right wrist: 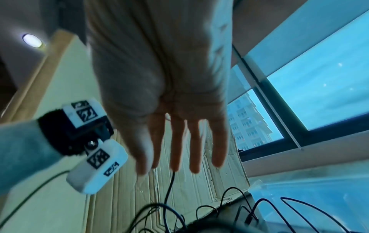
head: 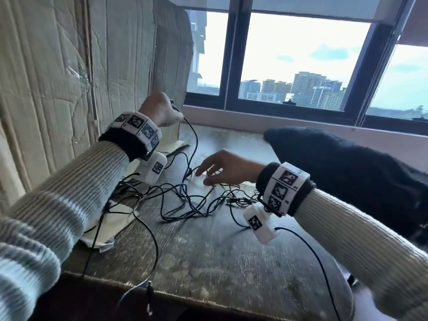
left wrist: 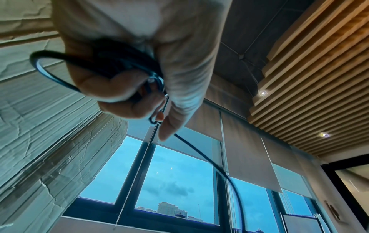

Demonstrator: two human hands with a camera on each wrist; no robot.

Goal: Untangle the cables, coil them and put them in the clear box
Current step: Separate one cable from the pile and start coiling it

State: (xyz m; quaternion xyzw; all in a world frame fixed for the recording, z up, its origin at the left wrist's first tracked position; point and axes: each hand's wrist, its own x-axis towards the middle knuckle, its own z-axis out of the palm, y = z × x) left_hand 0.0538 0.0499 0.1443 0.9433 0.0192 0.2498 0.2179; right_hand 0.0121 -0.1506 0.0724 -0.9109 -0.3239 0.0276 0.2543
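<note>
My left hand [head: 170,112] is raised near the cardboard and grips a small coil of black cable [left wrist: 119,67] in its curled fingers and thumb [left wrist: 151,110]. A strand [head: 195,140] of that cable hangs from the hand down to a tangle of thin black cables [head: 185,200] spread over the table. My right hand [head: 205,177] hovers over the tangle with straight, spread fingers [right wrist: 175,154] and holds nothing. The clear box [right wrist: 311,195] stands just beyond the tangle, with cable loops lying against it. In the head view the box is barely visible under my right hand.
A tall cardboard sheet [head: 69,77] walls off the left side. A dark garment [head: 347,172] lies at the right of the worn tabletop [head: 220,256]. White packaging [head: 115,221] lies at the left. One cable end [head: 148,295] dangles over the front edge. A window [head: 289,59] is behind.
</note>
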